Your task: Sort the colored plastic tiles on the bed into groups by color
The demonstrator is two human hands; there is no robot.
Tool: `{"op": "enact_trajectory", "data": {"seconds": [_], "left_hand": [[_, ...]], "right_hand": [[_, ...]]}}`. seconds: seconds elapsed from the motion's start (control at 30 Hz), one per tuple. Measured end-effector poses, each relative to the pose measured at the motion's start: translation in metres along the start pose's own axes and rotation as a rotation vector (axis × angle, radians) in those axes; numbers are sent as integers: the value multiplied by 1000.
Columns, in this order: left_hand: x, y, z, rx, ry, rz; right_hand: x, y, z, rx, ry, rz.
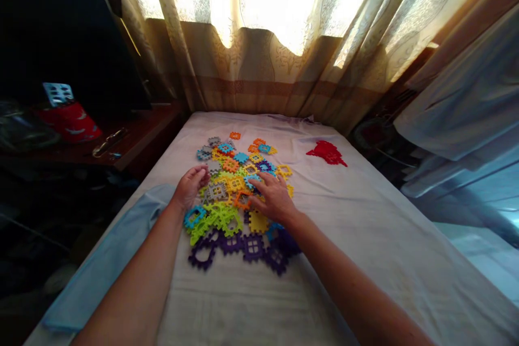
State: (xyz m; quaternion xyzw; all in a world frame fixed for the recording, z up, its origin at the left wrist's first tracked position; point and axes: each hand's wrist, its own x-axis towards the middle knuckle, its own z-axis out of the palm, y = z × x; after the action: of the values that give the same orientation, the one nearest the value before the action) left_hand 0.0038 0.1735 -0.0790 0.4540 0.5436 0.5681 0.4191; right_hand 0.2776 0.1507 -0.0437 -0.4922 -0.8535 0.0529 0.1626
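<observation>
A heap of flat, notched-edge plastic building tiles in several colours [230, 183] lies on the white sheet. My left hand [193, 183] is at the heap's left edge, fingers curled in towards the thumb beside a grey tile [213, 166]. What it holds, if anything, is hidden. Over the right part of the heap reaches my right hand [275, 197], fingers spread above a light blue tile [252, 179] and next to an orange frame tile [242, 199]. Lime green tiles [221, 217] and dark purple tiles [253, 246] lie at the near side.
A red group of tiles [326, 152] lies apart at the right. A single orange tile [235, 135] is behind the heap. Light blue cloth [109, 259] covers the bed's left edge. At left stands a dark wooden desk [140, 143] with a red container [71, 121]; curtains hang behind.
</observation>
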Motion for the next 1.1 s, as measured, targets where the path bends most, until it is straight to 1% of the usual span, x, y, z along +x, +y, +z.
{"op": "enact_trajectory", "data": {"seconds": [0.07,0.13,0.17,0.23,0.3,0.33,0.4,0.5,0.57,0.6,0.67,0.73,0.9,0.97,1.1], "left_hand": [[0,-1,5,156,-22,39],[0,3,11,256,-47,54],[-1,7,13,311,-64,64],[-7,17,17,421,-96,98],[-21,26,21,499,-115,142],[-31,29,24,535,-120,171],[-60,29,30,629,-138,240],[-115,18,43,971,-187,410],[-147,10,50,1107,-182,473],[-160,6,53,1151,-168,501],[-175,3,56,1198,-137,540],[-180,3,57,1207,-119,574],[-176,5,53,1150,-138,665],[-176,3,52,1121,-142,688],[-175,0,50,1090,-147,695]], "right_hand": [[-25,6,-4,35,104,32],[-54,8,-4,64,152,0],[-68,8,-3,67,146,-36],[-94,7,1,53,93,-94],[-111,8,6,29,48,-72],[-115,9,7,21,47,-35],[-117,14,9,30,99,47],[-112,25,8,133,233,127],[-111,32,8,231,306,177],[-112,34,8,272,329,198],[-117,39,8,319,359,223],[-121,41,8,338,381,221],[-127,47,8,330,420,193],[-128,48,7,308,404,177],[-129,45,8,228,329,129]]}}
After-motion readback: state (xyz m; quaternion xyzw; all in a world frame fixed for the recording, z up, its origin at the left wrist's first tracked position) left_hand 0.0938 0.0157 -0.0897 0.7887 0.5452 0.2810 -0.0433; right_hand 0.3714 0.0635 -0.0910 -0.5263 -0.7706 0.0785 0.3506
